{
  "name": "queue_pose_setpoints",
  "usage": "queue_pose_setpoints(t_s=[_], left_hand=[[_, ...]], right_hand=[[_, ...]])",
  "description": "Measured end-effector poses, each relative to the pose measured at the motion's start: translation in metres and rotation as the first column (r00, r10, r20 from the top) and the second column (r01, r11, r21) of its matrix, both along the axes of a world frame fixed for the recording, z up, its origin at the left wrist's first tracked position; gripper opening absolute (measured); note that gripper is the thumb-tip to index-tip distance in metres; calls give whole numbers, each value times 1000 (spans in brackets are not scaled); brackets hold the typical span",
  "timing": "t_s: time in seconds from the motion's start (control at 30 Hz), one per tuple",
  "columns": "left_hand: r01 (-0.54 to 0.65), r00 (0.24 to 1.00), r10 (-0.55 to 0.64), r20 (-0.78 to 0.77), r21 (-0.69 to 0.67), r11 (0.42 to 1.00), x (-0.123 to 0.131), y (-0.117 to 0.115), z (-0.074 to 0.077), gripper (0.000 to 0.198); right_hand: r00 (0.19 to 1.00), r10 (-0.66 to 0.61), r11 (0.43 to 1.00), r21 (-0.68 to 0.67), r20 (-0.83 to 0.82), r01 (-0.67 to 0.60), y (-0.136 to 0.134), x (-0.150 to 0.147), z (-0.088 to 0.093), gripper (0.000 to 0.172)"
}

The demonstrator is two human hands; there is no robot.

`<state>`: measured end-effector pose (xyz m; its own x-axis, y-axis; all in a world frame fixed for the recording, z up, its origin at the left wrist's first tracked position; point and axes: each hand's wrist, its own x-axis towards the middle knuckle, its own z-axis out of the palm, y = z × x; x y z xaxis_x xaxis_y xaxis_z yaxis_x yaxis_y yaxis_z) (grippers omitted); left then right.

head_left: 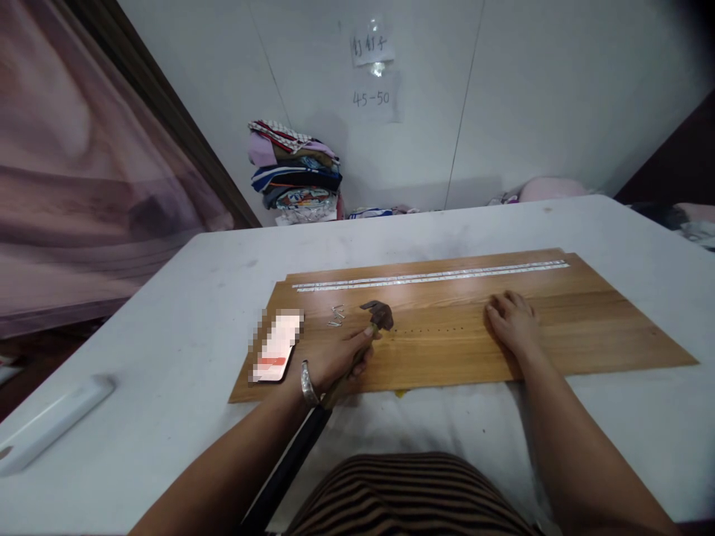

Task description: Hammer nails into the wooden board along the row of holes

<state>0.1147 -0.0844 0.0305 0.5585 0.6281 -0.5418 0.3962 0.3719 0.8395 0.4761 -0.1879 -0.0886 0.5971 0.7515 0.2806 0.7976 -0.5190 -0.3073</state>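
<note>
A long wooden board (pixel 586 327) lies on the white table (pixel 167 327). My left hand (pixel 335 359) is closed round the handle of a claw hammer (pixel 378 315), close under its dark head, which rests on the board. A row of small nail heads (pixel 424 330) runs right from the hammer head. My right hand (pixel 514 321) lies flat on the board, fingers stretched out, at the right end of that row. A few loose nails (pixel 336 316) sit just left of the hammer head. A silver bangle (pixel 308 383) is on my left wrist.
A phone (pixel 275 348) lies on the board's left end. A shiny strip (pixel 430 275) runs along the board's far edge. A white oblong object (pixel 53 420) sits at the table's left edge. Folded clothes (pixel 295 175) are stacked against the wall behind.
</note>
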Motion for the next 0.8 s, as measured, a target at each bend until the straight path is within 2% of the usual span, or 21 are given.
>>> queue_pose_setpoints(t_s=[0.23, 0.43, 0.63, 0.8], left_hand=[[-28, 1000, 28, 2, -29, 999, 2, 0, -10, 59], [-20, 1000, 20, 6, -11, 1000, 0, 0, -2, 53], [-25, 1000, 25, -6, 3, 1000, 0, 0, -8, 58], [-18, 1000, 18, -6, -17, 1000, -1, 1, -4, 53]], right_hand=[[1000, -6, 1000, -10, 12, 6, 0, 0, -1, 40], [1000, -4, 1000, -2, 17, 4, 0, 0, 0, 39], [1000, 2, 1000, -8, 17, -2, 0, 1, -1, 38], [1000, 8, 1000, 14, 12, -8, 0, 1, -1, 37]])
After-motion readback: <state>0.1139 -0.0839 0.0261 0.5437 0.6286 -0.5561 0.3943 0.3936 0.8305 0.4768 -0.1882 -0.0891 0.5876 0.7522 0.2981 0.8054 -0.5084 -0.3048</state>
